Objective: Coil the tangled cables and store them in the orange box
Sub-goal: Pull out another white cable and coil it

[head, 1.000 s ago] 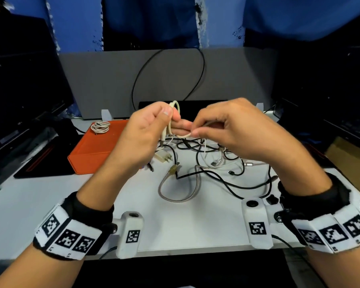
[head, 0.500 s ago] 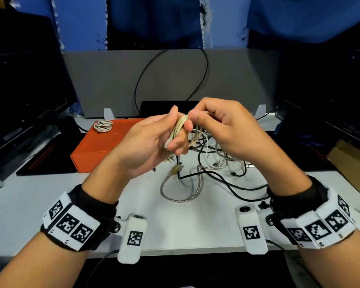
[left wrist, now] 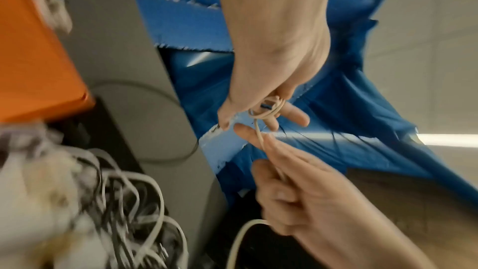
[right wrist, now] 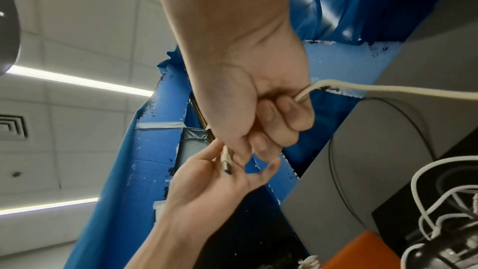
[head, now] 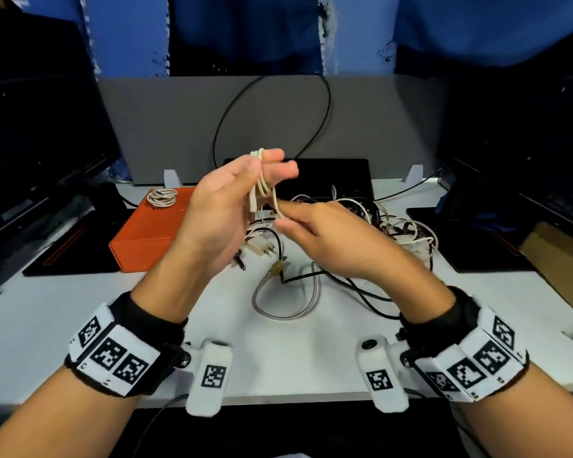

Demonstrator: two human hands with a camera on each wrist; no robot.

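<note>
My left hand (head: 264, 167) is raised over the table and holds a small coil of cream cable (head: 262, 188) between thumb and fingers. The coil (left wrist: 266, 109) loops around those fingers in the left wrist view. Just below it, my right hand (head: 283, 223) pinches the running length of the same cable (left wrist: 259, 137), which passes through its fist (right wrist: 362, 89). A connector (right wrist: 227, 163) lies against the left palm. The orange box (head: 146, 233) sits closed at the left, with a coiled white cable (head: 162, 196) on its lid. A tangle of black and white cables (head: 384, 223) lies behind the hands.
A metal gooseneck cable (head: 285, 314) and a white plug (head: 260, 249) lie on the white table (head: 80, 299) under the hands. A grey partition (head: 162, 127) stands at the back with a black cable loop on it. Dark monitors flank both sides.
My left hand has lifted and turned its palm toward me with more loops on it. My right hand has dropped from beside it to below it, drawing the cable down.
</note>
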